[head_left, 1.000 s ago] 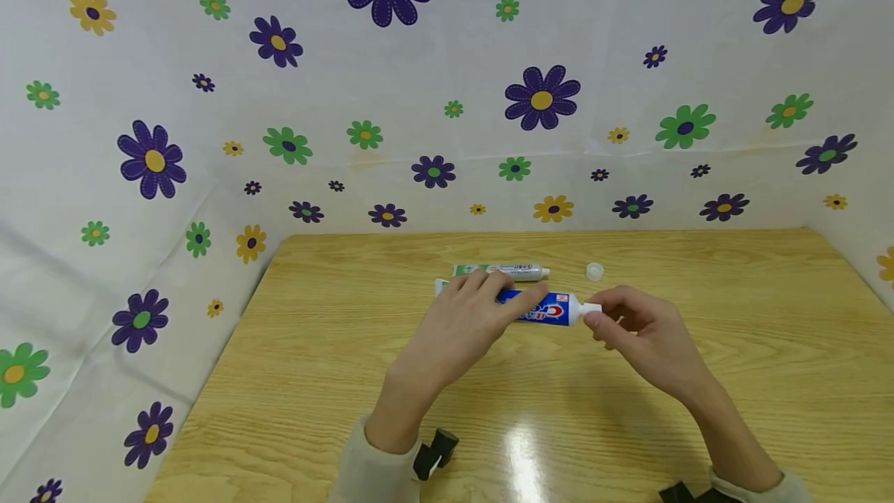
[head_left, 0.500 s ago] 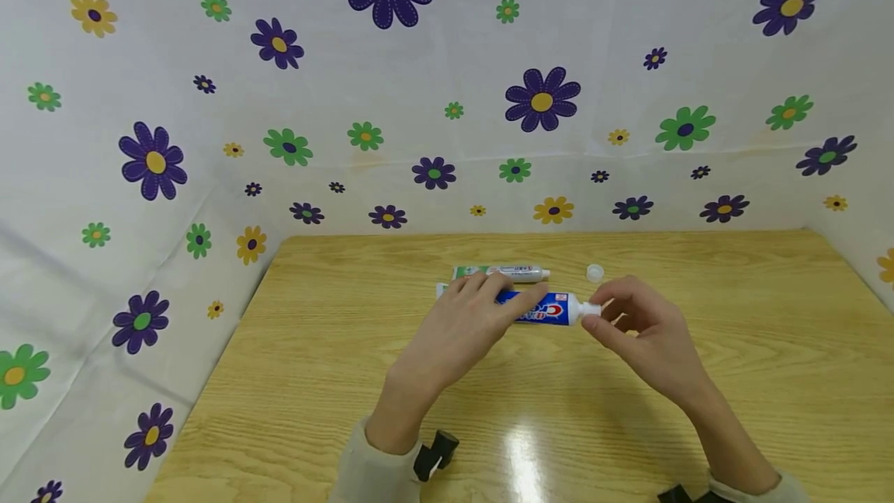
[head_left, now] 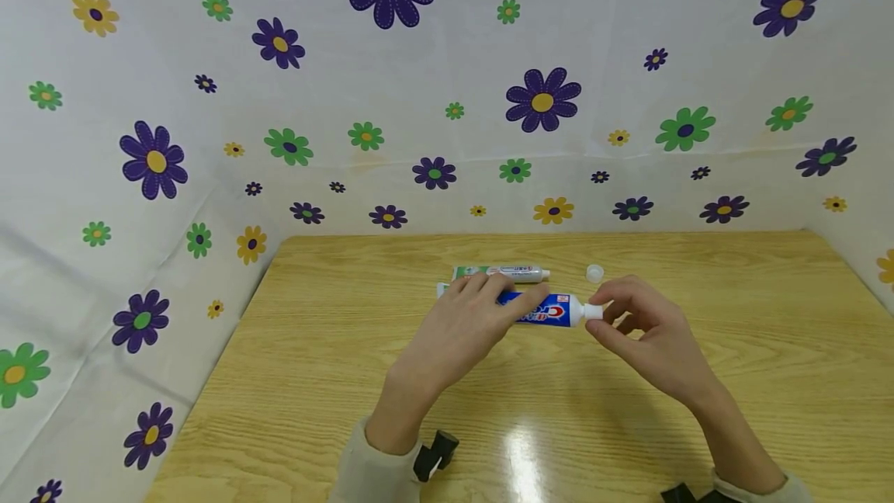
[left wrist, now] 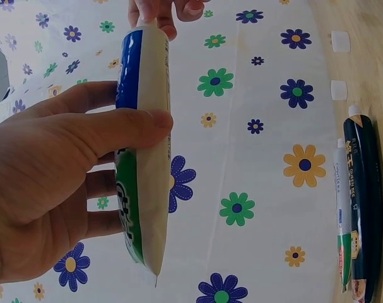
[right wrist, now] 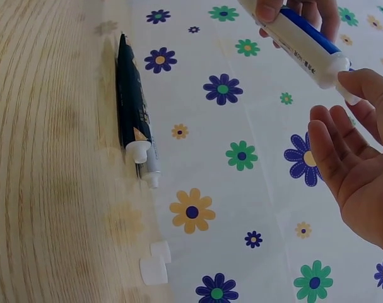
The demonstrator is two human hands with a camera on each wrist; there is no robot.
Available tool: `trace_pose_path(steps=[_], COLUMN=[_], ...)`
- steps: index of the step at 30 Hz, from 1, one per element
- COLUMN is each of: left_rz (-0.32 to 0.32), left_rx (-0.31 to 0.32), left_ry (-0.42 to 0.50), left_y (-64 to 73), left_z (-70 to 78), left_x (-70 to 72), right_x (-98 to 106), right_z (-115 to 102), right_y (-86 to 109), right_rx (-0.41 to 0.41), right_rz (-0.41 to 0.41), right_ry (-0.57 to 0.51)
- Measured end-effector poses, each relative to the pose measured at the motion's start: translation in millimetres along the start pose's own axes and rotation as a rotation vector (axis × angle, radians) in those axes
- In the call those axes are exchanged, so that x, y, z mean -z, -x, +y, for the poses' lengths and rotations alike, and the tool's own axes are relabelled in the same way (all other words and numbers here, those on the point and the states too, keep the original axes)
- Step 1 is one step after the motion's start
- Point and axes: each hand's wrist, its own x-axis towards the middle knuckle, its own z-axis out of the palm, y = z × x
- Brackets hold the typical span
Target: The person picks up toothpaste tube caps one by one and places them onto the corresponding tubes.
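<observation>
My left hand (head_left: 461, 324) grips a blue, white and green toothpaste tube (left wrist: 152, 208), thumb on one side and fingers on the other, raised above the table. The tube lies sideways in the head view, its neck to the right. At that end the thumb and index finger of my right hand (head_left: 653, 336) pinch the white cap (head_left: 593, 311). The other right fingers stand loosely off the tube in the right wrist view. Behind the left hand, a white-and-green toothpaste tube (head_left: 527, 274) lies on the table beside a dark green tube (left wrist: 363, 189), which is hidden in the head view.
Two loose white caps, a nearer cap (right wrist: 154, 270) and a farther cap (right wrist: 160, 250), rest on the wooden table (head_left: 314, 379) past the tubes' necks. A white cloth with flowers (head_left: 475, 53) hangs behind the table and along its sides.
My right thumb and index finger have shifted slightly around the cap, and the index finger has risen a little. The left hand and the tube stay almost where they were.
</observation>
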Motion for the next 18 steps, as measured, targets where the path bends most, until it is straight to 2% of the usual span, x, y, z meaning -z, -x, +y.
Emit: trace_pose_path(steps=[8, 18], left_rz=[-0.002, -0.011], left_rx=[-0.006, -0.001], left_ry=[-0.005, 0.018], left_y=[0.1, -0.3], left_z=[0.3, 0.1], left_x=[-0.6, -1.9], right_x=[-0.2, 0.7], right_z=[0.0, -2.6], right_y=[1.1, 0.0], right_rx=[-0.035, -0.015], right_rz=[0.011, 0.007], right_ry=[0.020, -0.016])
